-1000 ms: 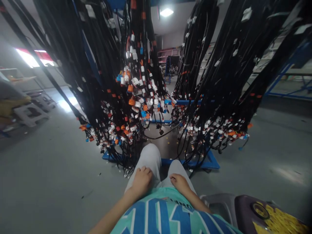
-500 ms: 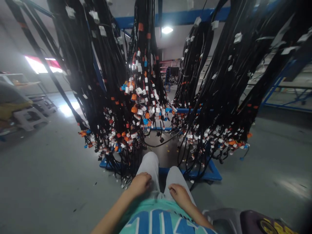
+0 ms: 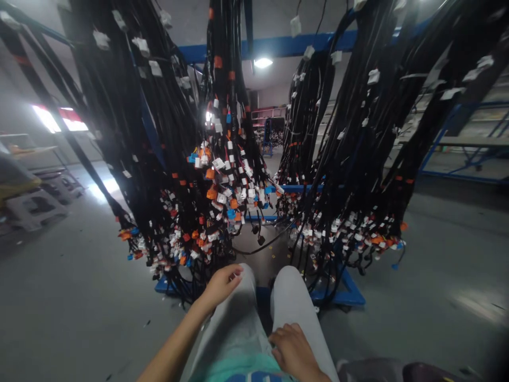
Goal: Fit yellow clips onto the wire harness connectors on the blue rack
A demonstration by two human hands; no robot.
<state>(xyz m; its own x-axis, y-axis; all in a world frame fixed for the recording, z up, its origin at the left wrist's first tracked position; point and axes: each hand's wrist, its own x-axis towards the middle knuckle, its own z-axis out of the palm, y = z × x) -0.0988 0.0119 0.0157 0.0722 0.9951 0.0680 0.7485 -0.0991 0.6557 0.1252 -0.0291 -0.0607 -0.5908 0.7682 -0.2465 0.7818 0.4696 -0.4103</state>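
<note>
My left hand [image 3: 223,284] is over my left knee, its fingers loosely curled and apart, with nothing visible in them. On my right thigh rests my right hand [image 3: 292,347], fingers bent and slightly spread, holding nothing that shows. In front of both hands, thick bundles of black wire harnesses [image 3: 119,106] hang from a blue frame [image 3: 286,45]. Their lower ends carry many white, orange and blue connectors [image 3: 222,199]. More harnesses [image 3: 358,148] hang at the right. Neither hand touches them.
The rack's blue base [image 3: 356,294] lies low, just beyond my knees. White stools [image 3: 37,207] stand at the far left. Shelving and another blue frame [image 3: 449,138] are at the right. A dark seat-like object [image 3: 374,371] sits at the lower right.
My left hand has moved up and slightly left, to the knee. My right hand is lower on the thigh. The view has shifted, and more of my legs shows.
</note>
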